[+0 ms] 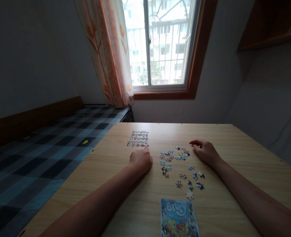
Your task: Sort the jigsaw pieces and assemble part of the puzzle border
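My left hand (141, 159) reaches over the table with its index finger stretched out and the other fingers curled. Its fingertip touches or nearly touches a jigsaw piece at the near right corner of a block of puzzle pieces (138, 138), laid out in rows. My right hand (204, 150) rests on the tabletop, fingers loosely bent and apart, with nothing seen in it. Just left of it lies a loose cluster of jigsaw pieces (184, 154). More pieces (167, 156) lie scattered between my hands, and a pale piece (189, 195) lies nearest to me.
A blue picture card or box marked "Bluey" (179, 219) lies at the table's near side. The wooden table (246, 158) stands beside a bed with a checked cover (68, 141) on the left. Beyond are a curtain (110, 52) and a window (168, 46).
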### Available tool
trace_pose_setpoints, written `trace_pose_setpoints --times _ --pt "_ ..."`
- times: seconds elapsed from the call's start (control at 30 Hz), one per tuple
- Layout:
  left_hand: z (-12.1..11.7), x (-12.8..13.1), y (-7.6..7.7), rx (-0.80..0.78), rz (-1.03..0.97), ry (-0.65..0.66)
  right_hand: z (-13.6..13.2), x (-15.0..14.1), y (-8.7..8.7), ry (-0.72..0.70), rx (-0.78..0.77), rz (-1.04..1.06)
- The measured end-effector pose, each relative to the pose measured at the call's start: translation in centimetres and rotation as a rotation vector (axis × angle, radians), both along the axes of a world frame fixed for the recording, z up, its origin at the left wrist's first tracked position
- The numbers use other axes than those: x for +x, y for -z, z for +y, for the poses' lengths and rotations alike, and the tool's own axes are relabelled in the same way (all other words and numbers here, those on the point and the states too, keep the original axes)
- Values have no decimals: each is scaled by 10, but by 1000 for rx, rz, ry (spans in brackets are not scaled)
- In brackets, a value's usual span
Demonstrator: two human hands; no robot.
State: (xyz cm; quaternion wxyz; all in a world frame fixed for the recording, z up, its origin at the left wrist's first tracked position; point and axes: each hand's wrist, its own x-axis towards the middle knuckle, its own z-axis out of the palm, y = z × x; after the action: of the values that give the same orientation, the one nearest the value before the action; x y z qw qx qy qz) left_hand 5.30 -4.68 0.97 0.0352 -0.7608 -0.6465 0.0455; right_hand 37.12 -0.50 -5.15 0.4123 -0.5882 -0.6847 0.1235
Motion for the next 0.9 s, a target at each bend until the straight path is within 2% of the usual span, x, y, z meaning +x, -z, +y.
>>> trace_pose_setpoints --times 0.9 --pt "2 -2 2 23 -24 8 3 1 3 -15 -2 -13"
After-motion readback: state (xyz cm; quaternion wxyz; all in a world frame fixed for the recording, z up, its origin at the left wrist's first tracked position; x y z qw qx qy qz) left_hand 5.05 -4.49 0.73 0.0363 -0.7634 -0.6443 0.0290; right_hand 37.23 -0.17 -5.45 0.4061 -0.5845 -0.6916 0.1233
